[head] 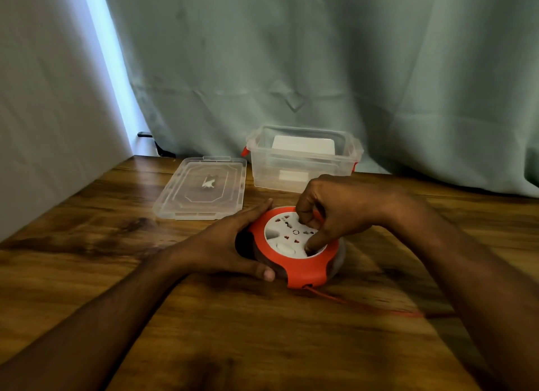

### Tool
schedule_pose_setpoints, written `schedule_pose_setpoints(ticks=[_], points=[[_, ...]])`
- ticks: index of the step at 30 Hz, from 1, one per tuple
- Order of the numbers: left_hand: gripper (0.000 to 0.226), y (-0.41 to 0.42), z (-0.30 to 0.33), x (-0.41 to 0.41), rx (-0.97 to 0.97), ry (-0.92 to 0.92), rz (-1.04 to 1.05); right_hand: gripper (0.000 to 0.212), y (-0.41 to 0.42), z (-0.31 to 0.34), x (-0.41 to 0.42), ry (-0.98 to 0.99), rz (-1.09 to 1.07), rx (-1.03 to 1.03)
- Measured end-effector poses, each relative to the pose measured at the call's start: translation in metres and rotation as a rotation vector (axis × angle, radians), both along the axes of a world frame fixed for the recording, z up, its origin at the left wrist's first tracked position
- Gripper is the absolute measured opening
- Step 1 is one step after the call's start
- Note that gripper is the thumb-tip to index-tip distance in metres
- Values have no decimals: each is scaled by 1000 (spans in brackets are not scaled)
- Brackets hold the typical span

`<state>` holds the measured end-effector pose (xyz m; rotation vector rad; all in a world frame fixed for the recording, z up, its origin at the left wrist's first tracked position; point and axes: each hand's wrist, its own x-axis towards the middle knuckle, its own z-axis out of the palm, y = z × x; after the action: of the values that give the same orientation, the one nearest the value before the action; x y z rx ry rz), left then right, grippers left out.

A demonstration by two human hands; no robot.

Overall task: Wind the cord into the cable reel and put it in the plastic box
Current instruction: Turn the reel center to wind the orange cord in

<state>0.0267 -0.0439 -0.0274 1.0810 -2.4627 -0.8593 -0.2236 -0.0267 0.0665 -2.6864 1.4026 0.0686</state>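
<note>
An orange round cable reel (303, 269) with a white socket face lies flat on the wooden table (262, 332), in the middle of the view. My left hand (230, 244) clasps its left side, thumb at the front rim. My right hand (332, 212) rests on top, fingertips pressed into the white face. A red cord (364, 306) runs out of the reel's front edge to the right, blurred, and passes under my right forearm. The clear plastic box (303, 173) stands open behind the reel, with something white inside.
The box's clear lid (201, 188) lies flat on the table to the left of the box. A grey-green curtain (320, 69) hangs behind the table. A pale wall (43, 113) borders the table's left edge.
</note>
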Motion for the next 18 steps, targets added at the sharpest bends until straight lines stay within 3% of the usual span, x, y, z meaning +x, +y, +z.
schedule_pose_setpoints(ticks=[8, 13, 18], points=[[129, -2, -2, 1, 22, 32, -17, 44, 2, -5, 8, 39, -10, -43], [134, -2, -3, 2, 31, 88, -13, 43, -1, -17, 20, 47, 68, -186], [131, -2, -3, 1, 30, 73, -7, 32, -2, -12, 16, 14, 35, -131]])
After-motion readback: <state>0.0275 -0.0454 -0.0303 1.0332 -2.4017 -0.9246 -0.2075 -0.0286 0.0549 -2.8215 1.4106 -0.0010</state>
